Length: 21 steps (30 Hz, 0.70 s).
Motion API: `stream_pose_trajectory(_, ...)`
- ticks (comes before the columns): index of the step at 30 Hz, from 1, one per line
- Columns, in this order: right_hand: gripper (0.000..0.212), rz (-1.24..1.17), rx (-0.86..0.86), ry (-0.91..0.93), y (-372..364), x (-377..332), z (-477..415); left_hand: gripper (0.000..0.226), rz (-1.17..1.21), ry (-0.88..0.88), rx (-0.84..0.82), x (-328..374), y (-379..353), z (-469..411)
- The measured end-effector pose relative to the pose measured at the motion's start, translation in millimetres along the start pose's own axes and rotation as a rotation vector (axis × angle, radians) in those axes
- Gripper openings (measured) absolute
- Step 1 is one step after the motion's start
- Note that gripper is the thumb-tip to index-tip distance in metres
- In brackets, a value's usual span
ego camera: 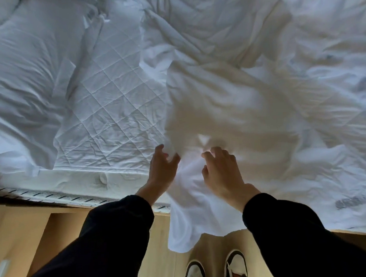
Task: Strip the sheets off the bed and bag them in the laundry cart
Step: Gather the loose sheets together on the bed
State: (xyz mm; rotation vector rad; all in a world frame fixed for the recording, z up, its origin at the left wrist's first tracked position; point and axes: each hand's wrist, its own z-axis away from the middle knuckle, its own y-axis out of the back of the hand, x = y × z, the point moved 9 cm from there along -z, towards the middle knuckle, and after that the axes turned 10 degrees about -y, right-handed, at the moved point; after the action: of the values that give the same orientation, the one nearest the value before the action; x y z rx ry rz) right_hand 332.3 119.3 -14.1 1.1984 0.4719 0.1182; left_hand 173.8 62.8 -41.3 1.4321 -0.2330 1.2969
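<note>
A loose white sheet (229,106) lies bunched over the right half of the bed, and one corner of it hangs over the near edge toward the floor. My left hand (161,169) reaches to the sheet's left edge with fingers spread and thumb apart, touching the fabric. My right hand (221,168) lies on the gathered fabric near the bed's edge, its fingers bent into the cloth. The quilted mattress cover (112,95) is bared in the middle. No laundry cart is in view.
A rumpled white duvet (22,79) covers the left of the bed. The mattress side (74,184) runs along the near edge above a wooden floor (17,227). My two shoes (216,270) stand close to the bed below the hanging sheet.
</note>
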Motion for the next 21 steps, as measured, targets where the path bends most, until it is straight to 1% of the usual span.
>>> stream_pose_trajectory(3, 0.038, 0.035, 0.015, -0.077, 14.5, 18.0, -9.2, 0.067, -0.160, -0.132, -0.080, 25.8, -6.7, -14.9)
stream_pose_trajectory(6, 0.046, 0.069, -0.031, -0.129, 21.4, 33.6, -20.8, 0.057, -0.320, -0.288, -0.103, 50.6, -13.7, -28.4)
stream_pose_trajectory(8, 0.052, 0.065, -0.045, -0.130, 25.0, 41.0, -31.3, 0.050, -0.416, -0.325, -0.133, 63.3, -20.2, -38.8)
stream_pose_trajectory(10, 0.056, 0.056, -0.053, -0.139, 31.0, 47.8, -45.2, 0.046, -0.455, -0.340, -0.170, 74.7, -27.8, -53.7)
stream_pose_trajectory(12, 0.058, 0.042, -0.058, -0.162, 38.7, 56.4, -63.2, 0.049, -0.485, -0.345, -0.216, 87.1, -37.3, -71.4)
stream_pose_trajectory(16, 0.060, -0.006, -0.022, -0.168, 66.5, 70.2, -113.5, 0.064, -0.541, -0.358, -0.295, 119.0, -60.1, -114.8)
stream_pose_trajectory(19, 0.064, -0.054, -0.008, -0.201, 91.1, 87.6, -148.6, 0.072, -0.580, -0.400, -0.325, 145.4, -79.7, -151.9)
stream_pose_trajectory(21, 0.065, -0.062, 0.018, -0.185, 106.8, 98.0, -168.2, 0.073, -0.614, -0.438, -0.316, 162.9, -90.1, -174.2)
